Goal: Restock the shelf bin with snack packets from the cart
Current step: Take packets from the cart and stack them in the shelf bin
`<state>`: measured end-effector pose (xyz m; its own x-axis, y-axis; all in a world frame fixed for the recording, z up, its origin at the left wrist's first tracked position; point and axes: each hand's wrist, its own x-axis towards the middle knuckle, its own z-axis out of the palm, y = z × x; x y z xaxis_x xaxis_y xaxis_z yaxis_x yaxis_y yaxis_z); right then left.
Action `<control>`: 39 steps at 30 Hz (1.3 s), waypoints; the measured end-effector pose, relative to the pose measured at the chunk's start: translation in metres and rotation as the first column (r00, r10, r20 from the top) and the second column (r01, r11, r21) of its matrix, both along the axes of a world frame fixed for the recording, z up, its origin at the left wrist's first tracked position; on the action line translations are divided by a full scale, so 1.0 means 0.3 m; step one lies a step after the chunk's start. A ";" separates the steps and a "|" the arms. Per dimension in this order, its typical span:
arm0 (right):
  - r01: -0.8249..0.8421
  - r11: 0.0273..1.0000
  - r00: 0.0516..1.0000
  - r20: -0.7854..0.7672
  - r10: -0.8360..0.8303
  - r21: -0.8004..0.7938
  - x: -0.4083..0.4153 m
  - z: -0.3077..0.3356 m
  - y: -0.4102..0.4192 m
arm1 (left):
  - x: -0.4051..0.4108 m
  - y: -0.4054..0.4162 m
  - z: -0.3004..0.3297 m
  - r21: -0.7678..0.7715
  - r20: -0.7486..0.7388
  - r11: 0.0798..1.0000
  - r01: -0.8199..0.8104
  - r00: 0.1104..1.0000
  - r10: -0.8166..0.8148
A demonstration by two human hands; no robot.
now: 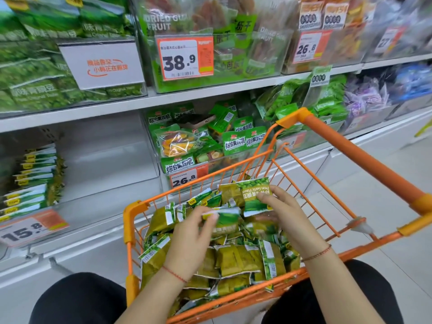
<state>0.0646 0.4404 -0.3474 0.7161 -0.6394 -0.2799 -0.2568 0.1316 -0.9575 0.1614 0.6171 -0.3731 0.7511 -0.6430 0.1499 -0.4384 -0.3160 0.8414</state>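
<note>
Gathering stage, seen from the head view. The left hand point(187, 239) pinches one snack packet point(224, 217) at its edge, and the right hand point(284, 216) curls its grip round a second packet point(251, 195), held label-up above the heap, probably so the two can be stacked flat before shelving. The orange cart point(350, 146) stands against the shelving, within arm's reach of the target, and holds a loose pile of green-and-olive packets point(233, 260). The clear shelf bin point(105, 178), lower left, holds one upright row of matching packets point(32, 178) at its left side; the remainder is unfilled
</note>
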 end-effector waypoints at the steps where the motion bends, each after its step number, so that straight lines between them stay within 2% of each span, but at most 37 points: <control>1: -0.024 1.000 1.000 0.019 0.023 0.021 -0.004 -0.001 -0.002 | 0.019 0.004 0.007 -0.048 -0.101 0.994 -0.103 0.990 0.098; 3: -0.061 0.998 0.998 0.011 0.060 0.002 -0.004 -0.003 0.002 | 0.045 0.011 0.028 -0.098 -0.322 0.965 -0.242 0.925 0.200; 6: -0.089 0.993 0.994 -0.067 0.084 -0.079 0.005 0.004 0.025 | 0.064 0.022 0.042 -0.140 -0.573 0.928 -0.346 0.792 0.209; 8: -0.127 0.989 0.991 -0.058 0.123 -0.075 0.010 0.006 0.039 | 0.066 0.031 0.044 -0.129 -0.634 0.916 -0.381 0.741 0.219; 12: -0.114 0.990 0.993 0.021 0.113 0.084 0.022 0.014 0.060 | 0.066 0.037 0.059 -0.102 -0.674 0.911 -0.399 0.702 0.232; 13: -0.104 0.988 0.994 0.025 0.102 0.117 0.027 0.011 0.064 | 0.067 0.036 0.065 -0.104 -0.729 0.900 -0.423 0.648 0.220; 15: -0.097 0.985 0.995 0.013 0.096 0.140 0.040 0.013 0.085 | 0.072 0.039 0.079 -0.131 -0.880 0.867 -0.481 0.459 0.122; 16: -0.095 0.989 0.995 -0.009 0.096 0.118 0.047 0.013 0.097 | 0.076 0.042 0.081 -0.151 -0.917 0.858 -0.491 0.393 0.064; 17: -0.102 0.993 0.994 -0.036 0.105 0.067 0.051 0.011 0.104 | 0.080 0.044 0.079 -0.182 -0.930 0.855 -0.486 0.368 0.012; 21: -0.129 0.988 0.990 -0.072 0.123 -0.082 0.064 0.021 0.130 | 0.082 0.038 0.066 -0.319 -0.896 0.831 -0.455 0.429 -0.109; 26: -0.177 0.967 0.980 -0.126 0.156 -0.182 0.075 0.038 0.146 | 0.061 0.042 0.074 -0.314 -0.819 0.899 -0.305 0.566 -0.094; 28: -0.220 0.956 0.971 -0.134 0.196 -0.196 0.077 0.041 0.155 | 0.059 0.047 0.072 -0.310 -0.812 0.916 -0.253 0.572 -0.117; 31: -0.280 0.953 0.954 -0.144 0.263 -0.116 0.090 0.060 0.185 | 0.057 0.046 0.064 -0.330 -0.877 0.922 -0.204 0.427 -0.219; 33: -0.249 0.968 0.961 -0.130 0.245 -0.021 0.097 0.087 0.200 | 0.054 0.048 0.065 -0.346 -0.905 0.924 -0.165 0.319 -0.282; 35: -0.228 0.973 0.964 -0.147 0.220 -0.038 0.093 0.109 0.181 | 0.051 0.050 0.071 -0.316 -0.927 0.931 -0.183 0.267 -0.262; 37: -0.286 0.924 0.949 -0.208 0.236 -0.254 0.067 0.124 0.133 | 0.067 0.051 0.054 -0.303 -0.940 0.913 -0.274 0.243 -0.239; 38: -0.350 0.839 0.924 -0.300 0.237 -0.417 0.045 0.126 0.105 | 0.072 0.054 0.056 -0.314 -0.941 0.893 -0.323 0.233 -0.247; 39: -0.441 0.714 0.881 -0.416 0.226 -0.544 0.022 0.126 0.085 | 0.077 0.055 0.055 -0.329 -0.939 0.868 -0.372 0.227 -0.259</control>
<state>0.0713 0.4658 -0.3095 0.8636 -0.4802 -0.1540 -0.4510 -0.5987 -0.6619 0.1846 0.6337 -0.3565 0.5448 -0.6889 -0.4782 0.7752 0.1964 0.6004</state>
